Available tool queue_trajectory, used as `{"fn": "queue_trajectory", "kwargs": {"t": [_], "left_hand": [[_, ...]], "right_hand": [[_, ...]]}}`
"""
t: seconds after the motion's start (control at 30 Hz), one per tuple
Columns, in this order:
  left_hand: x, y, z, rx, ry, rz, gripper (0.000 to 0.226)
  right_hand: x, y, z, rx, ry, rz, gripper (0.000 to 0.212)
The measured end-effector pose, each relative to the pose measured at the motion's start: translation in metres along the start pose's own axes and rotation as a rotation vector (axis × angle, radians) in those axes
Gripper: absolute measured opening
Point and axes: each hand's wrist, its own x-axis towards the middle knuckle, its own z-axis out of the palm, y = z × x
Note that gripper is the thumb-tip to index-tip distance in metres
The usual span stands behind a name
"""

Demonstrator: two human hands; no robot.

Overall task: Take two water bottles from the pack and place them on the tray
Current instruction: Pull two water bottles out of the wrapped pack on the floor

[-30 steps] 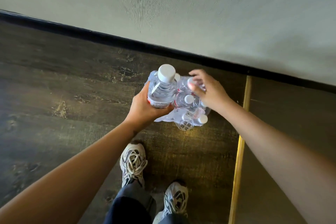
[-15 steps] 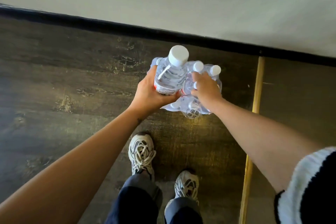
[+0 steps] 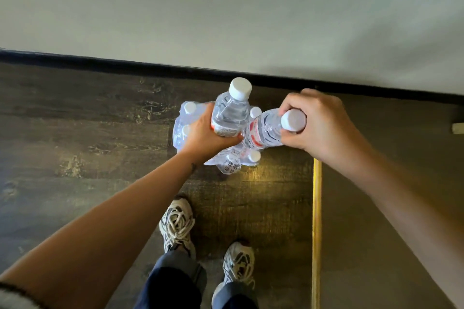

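You see clear bottles (image 3: 229, 114) with white caps (image 3: 240, 87), red-banded labels (image 3: 253, 136), and dark wood-grain floor (image 3: 75, 133).

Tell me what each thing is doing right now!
left hand: closed around a bottle's body
left bottle: capped, lifted above the pack
right hand: gripping a bottle near its cap
right bottle: capped, tilted, coming out
pack: on the floor, wrap opened, bottles left inside
tray: not in view

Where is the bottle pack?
In the head view, the pack sits on the dark floor near the wall, under both hands, ahead of the shoes.
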Motion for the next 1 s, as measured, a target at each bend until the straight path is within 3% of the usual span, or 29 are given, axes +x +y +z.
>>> {"fn": "queue_trajectory", "kwargs": {"t": [0.17,0.43,0.57,0.67,0.87,1.0], "left_hand": [[0.002,0.004,0.022,0.012,-0.041,0.055,0.071],[-0.005,-0.012,0.044,-0.047,-0.031,-0.025,0.073],[-0.003,-0.015,0.042,-0.089,0.009,-0.081,0.071],[0.000,-0.018,0.036,-0.106,-0.013,-0.106,0.073],[0.007,-0.013,0.030,-0.115,-0.074,-0.103,0.084],[0.002,-0.008,0.022,-0.198,-0.039,-0.090,0.073]], "right_hand": [[-0.008,0.015,0.025,0.024,-0.045,0.044,0.025],[-0.016,0.048,0.064,0.297,0.105,0.106,0.043],[-0.013,0.066,0.086,0.553,-0.056,0.283,0.065],[-0.013,0.078,0.113,0.587,-0.173,0.363,0.078],[0.000,0.086,0.135,0.659,-0.273,0.480,0.071],[0.011,0.075,0.124,0.776,-0.188,0.511,0.071]]}}
